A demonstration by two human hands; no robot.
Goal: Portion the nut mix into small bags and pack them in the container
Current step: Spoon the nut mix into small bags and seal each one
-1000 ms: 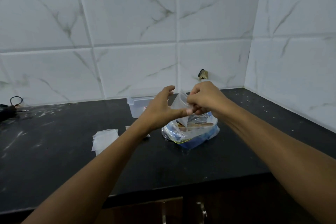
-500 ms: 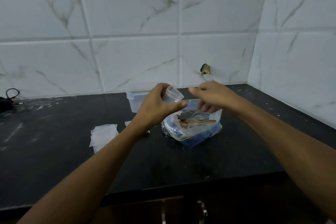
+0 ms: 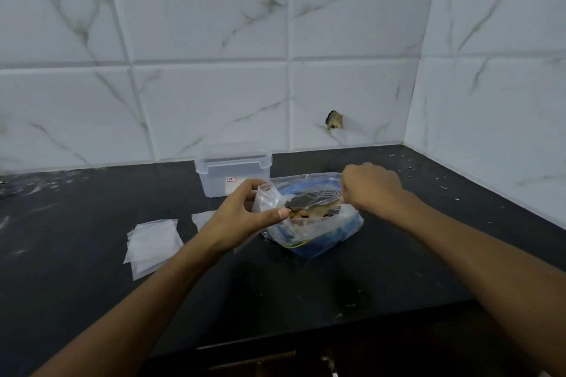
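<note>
My left hand pinches a small clear bag between thumb and fingers, holding it up at the left edge of the big bag. The big clear bag of nut mix, with blue inside it, stands open on the black counter; brown nuts show at its mouth. My right hand hangs over the big bag's right rim with fingers curled downward. Its fingertips are hidden, so what they hold is unclear. A clear lidded container stands behind the bags by the wall.
A loose stack of flat small bags lies on the counter left of my left forearm, with another one partly hidden behind it. Tiled walls close the back and right sides. The counter's front edge runs just below my arms.
My hands have separated: the right one let go of the small bag and moved right and down to the big bag's rim. The left one lowered the small bag toward the big bag's mouth.
</note>
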